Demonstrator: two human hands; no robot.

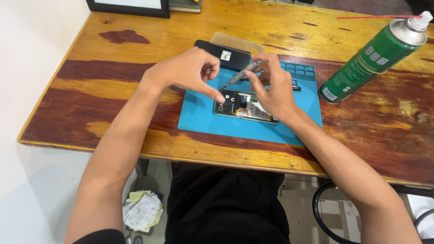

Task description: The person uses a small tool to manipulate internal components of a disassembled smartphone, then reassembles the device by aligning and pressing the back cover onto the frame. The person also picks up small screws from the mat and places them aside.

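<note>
From the head camera, a wooden table (113, 68) with red-brown stains carries a blue work mat (203, 119). On the mat lies an opened smartphone (244, 106) with its back removed, so the inner parts and the camera module are visible. It lies near the middle of the mat, a little to the right, with the long side almost parallel to the near edge of the table.

The left hand (187, 70) comes from the left side, with the fingers curled. Its index finger is stretched down and the tip presses on the upper left corner of the phone. The other fingers are bent inward and hold nothing that I can see.

The right hand (271, 88) rests over the right part of the phone. Its fingers are closed narrowly around a thin screwdriver (239, 76), which is tilted, and the tip points down to the phone's left part, just beside the left index finger.

Behind the hands, a black back cover (224, 53) lies partly on the mat's far edge. A green spray can (373, 56) with a red straw lies tilted on the table at the right, well apart from the mat. Below the table edge, crumpled papers (142, 210) lie on the floor.
</note>
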